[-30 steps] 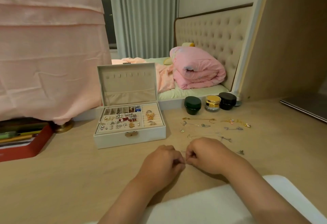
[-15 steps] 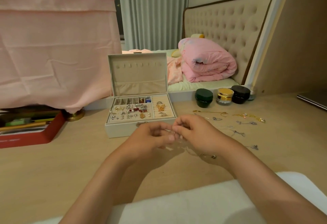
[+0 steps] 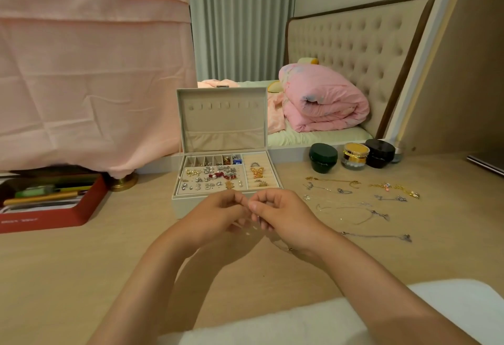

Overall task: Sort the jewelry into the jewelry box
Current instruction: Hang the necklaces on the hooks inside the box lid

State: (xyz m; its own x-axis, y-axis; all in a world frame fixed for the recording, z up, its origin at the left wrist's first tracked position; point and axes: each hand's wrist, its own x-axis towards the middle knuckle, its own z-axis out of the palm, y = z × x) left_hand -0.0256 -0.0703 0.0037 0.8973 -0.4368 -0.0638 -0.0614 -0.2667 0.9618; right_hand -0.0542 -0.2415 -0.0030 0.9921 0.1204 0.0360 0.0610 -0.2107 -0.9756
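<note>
Pale wood-grain tabletop fills the lower frame; the cream, soft-lined jewelry box stands open at centre. Just below it, left grip and right grip both pinch a hair-thin chain, barely visible; more loose chains lie centre right. Best keep it taut and unknotted, then drape it over the lid hooks.

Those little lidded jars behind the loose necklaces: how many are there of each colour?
Dark green jar: 1
Gold-lidded jar: 1
Black jar: 1
Total: 3
</note>
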